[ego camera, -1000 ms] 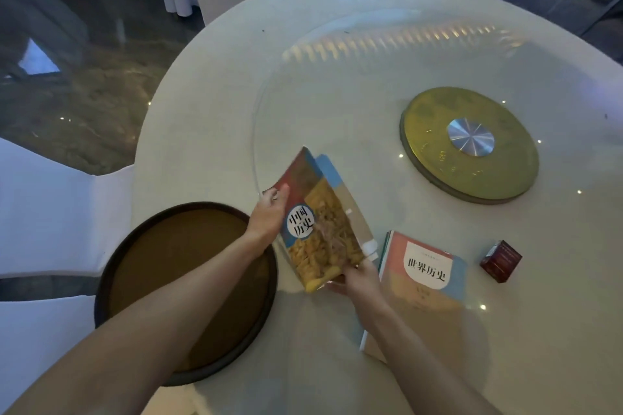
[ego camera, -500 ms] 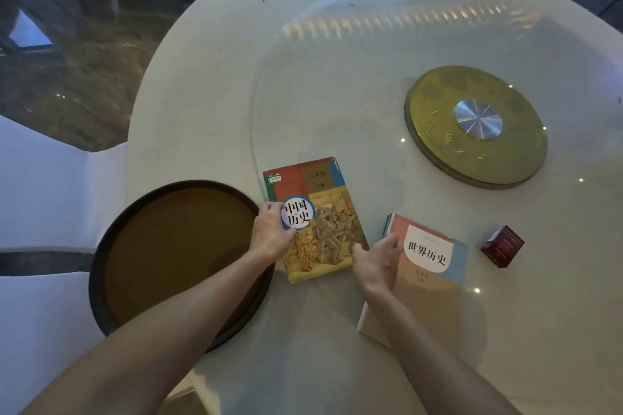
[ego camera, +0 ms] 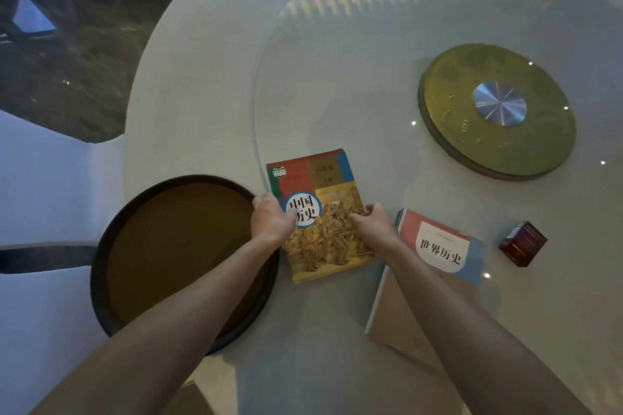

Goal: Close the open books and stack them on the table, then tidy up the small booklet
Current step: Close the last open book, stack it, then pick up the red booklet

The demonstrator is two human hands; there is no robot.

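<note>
Yellow history book (ego camera: pixel 323 216) now flat and closed, no longer tilted up as a second ago. Left hand (ego camera: pixel 271 221) clasps its left edge, right hand (ego camera: pixel 376 226) grips its right edge. Second closed book (ego camera: pixel 438 246) just right of right hand; small red booklet (ego camera: pixel 522 242) further right. Stacking next, likely.
</note>
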